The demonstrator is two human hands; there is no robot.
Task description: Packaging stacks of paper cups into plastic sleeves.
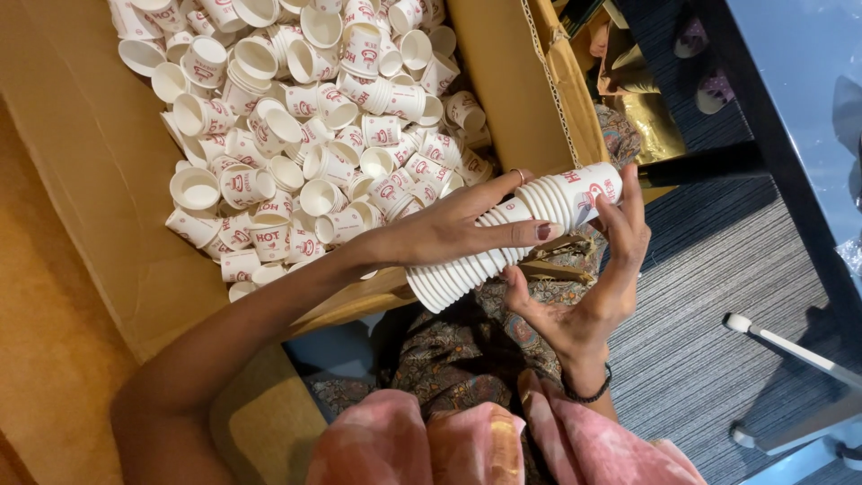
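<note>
A long nested stack of small white paper cups with red print [503,235] lies slanted across my lap. My left hand [453,229] wraps over the stack's middle from the left. My right hand [593,287] cups the stack from below, fingers up against the top cup. Several loose cups of the same kind [305,126] fill a big cardboard box [90,153] to my left, some lying on their sides, some nested in short stacks.
The box flap [516,81] stands next to my left hand. A grey ribbed carpet [700,314] lies on the right. A dark table edge [781,135] and a white chair base [790,359] are at the far right. Patterned cloth covers my lap.
</note>
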